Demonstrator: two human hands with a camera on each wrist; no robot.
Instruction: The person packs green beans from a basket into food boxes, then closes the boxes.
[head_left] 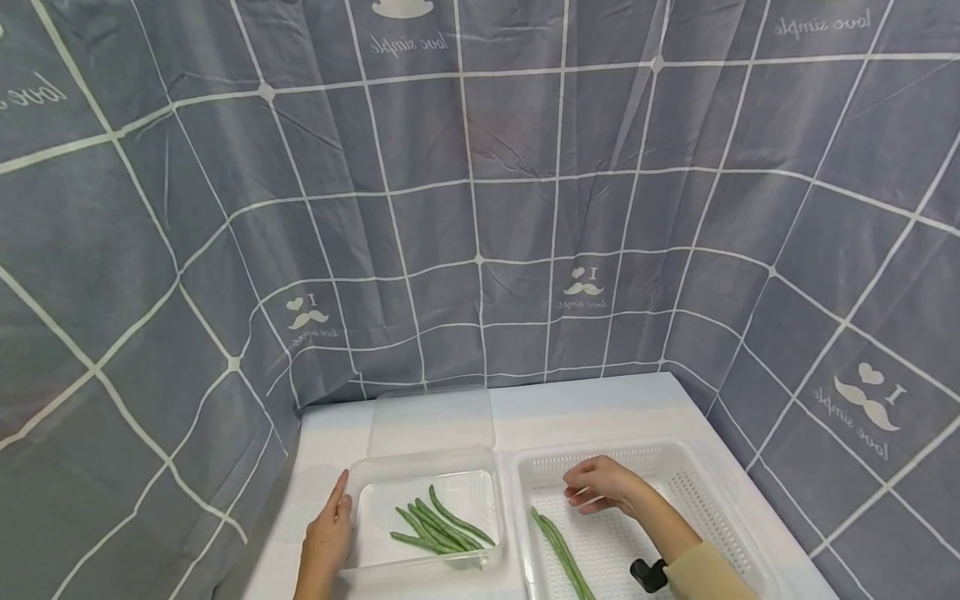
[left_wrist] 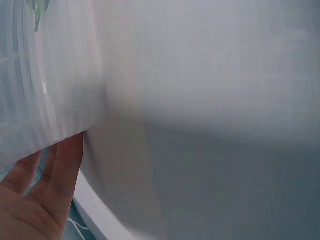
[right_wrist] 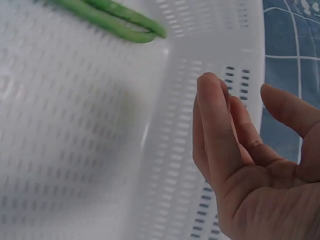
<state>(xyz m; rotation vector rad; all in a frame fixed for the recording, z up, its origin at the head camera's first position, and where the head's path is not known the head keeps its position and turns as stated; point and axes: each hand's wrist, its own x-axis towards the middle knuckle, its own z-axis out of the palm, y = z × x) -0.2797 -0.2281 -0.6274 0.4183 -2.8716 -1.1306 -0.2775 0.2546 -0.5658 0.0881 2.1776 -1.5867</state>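
Several green beans [head_left: 442,527] lie in a clear plastic container [head_left: 390,562] at the left of the table. My left hand [head_left: 327,533] rests against that container's left side; in the left wrist view its fingers [left_wrist: 67,165] touch the wall with the fingertips partly hidden. A white perforated basket [head_left: 693,500] stands to the right, with a few more green beans [head_left: 558,550] along its left side. Over the basket hovers my right hand [head_left: 603,483], fingers loosely bent and nothing between them. In the right wrist view the thumb [right_wrist: 287,107] stands apart from the fingers.
A flat clear lid [head_left: 431,421] lies behind the container on the white table [head_left: 585,400]. Grey-blue checked curtains [head_left: 517,217] close off the back and both sides. A black wrist camera [head_left: 648,575] sits on the right forearm.
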